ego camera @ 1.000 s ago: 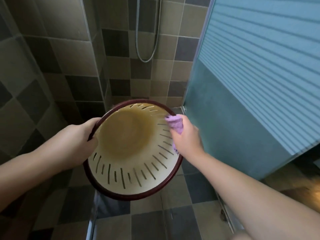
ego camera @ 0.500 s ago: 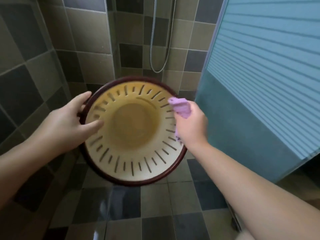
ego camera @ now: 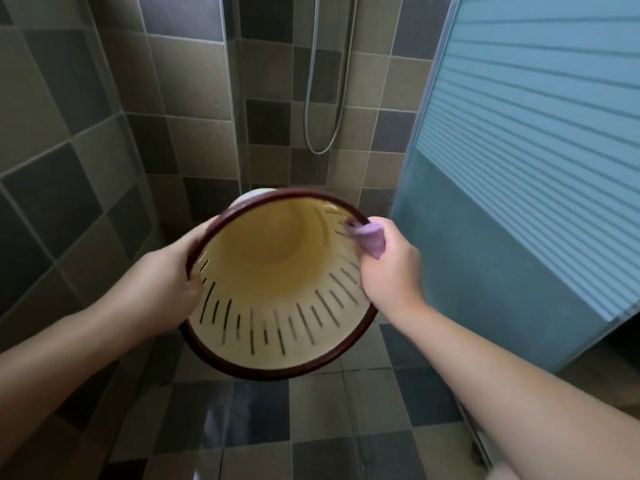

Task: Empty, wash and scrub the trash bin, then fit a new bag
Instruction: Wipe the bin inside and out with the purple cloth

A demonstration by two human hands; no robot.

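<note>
- The blue ribbed shower door [ego camera: 519,140] fills the right of the frame, and a shower hose [ego camera: 323,98] hangs on the tiled wall at upper centre; the person stands over the tiled floor [ego camera: 311,427], likely so wash water can drain
- The trash bin [ego camera: 277,306], cream inside with slotted walls and a dark red rim, sits at centre frame, held off the floor and tipped with its mouth toward the camera; I judge this is to expose the inner wall for scrubbing
- The left hand [ego camera: 162,289], at centre left, grips the rim, fingers curled over the outside and thumb inside, steadying the bin
- The right hand [ego camera: 391,271], at centre right, has its fingers closed around a purple cloth [ego camera: 370,237]
- The cloth presses on the rim's upper right edge, so scrubbing seems under way; no new bag is fitted yet
</note>
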